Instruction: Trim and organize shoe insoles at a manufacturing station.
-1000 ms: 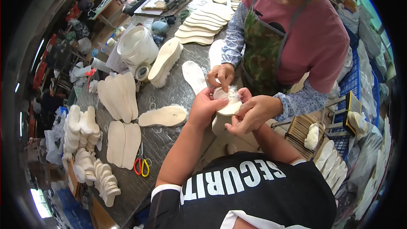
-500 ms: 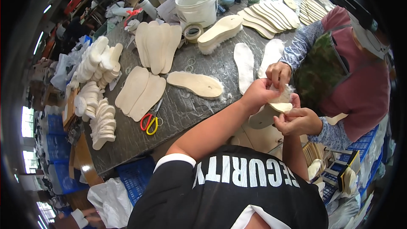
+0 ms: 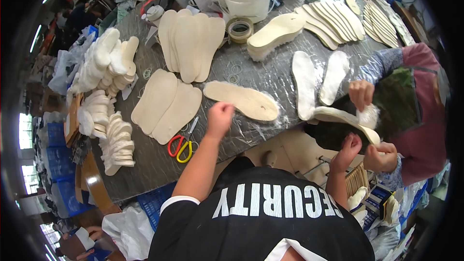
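Reaching left hand (image 3: 220, 116) nears flat, smooth, beige foot-shaped insole (image 3: 240, 100).

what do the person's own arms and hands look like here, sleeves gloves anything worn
Both forearms are bare and come out of short black sleeves edged with a white band. The left hand and the right hand wear no gloves, and no rings or watch can be made out. The black shirt carries large white block lettering.
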The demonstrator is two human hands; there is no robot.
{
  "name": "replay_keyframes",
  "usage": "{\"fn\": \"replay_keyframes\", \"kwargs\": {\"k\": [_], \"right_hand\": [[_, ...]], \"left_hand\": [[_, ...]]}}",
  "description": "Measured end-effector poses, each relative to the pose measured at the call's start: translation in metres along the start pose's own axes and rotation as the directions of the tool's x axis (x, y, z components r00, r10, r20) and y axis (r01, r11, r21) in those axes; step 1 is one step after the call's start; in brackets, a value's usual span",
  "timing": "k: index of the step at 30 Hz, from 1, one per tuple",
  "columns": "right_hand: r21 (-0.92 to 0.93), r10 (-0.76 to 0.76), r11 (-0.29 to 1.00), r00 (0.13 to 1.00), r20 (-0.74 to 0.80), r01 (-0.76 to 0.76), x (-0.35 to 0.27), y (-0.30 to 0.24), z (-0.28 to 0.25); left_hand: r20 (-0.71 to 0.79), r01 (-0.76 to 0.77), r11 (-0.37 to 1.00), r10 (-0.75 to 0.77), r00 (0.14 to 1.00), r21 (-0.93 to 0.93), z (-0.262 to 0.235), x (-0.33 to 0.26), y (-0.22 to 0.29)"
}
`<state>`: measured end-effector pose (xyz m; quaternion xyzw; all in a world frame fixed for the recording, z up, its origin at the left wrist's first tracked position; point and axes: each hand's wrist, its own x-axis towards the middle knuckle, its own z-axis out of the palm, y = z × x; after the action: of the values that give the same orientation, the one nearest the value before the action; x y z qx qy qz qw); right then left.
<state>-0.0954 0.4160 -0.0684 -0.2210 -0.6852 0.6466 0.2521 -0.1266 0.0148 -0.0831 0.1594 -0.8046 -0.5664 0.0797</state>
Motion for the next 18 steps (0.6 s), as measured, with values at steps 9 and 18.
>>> {"fn": "replay_keyframes", "kwargs": {"k": [9, 18], "right_hand": [[-0.313, 0.231, 0.947, 0.823, 0.520, -0.068, -0.078, 0.013, 0.150], [-0.058, -0.348, 0.716, 0.428, 0.834, 0.695, -0.064, -0.048, 0.314]], "left_hand": [[-0.039, 0.261, 0.962, -0.258, 0.965, 0.084, -0.063, 0.086, -0.037], [0.428, 0.332, 0.893, -0.184, 0.885, -0.304, -0.061, 0.078, 0.005]]}}
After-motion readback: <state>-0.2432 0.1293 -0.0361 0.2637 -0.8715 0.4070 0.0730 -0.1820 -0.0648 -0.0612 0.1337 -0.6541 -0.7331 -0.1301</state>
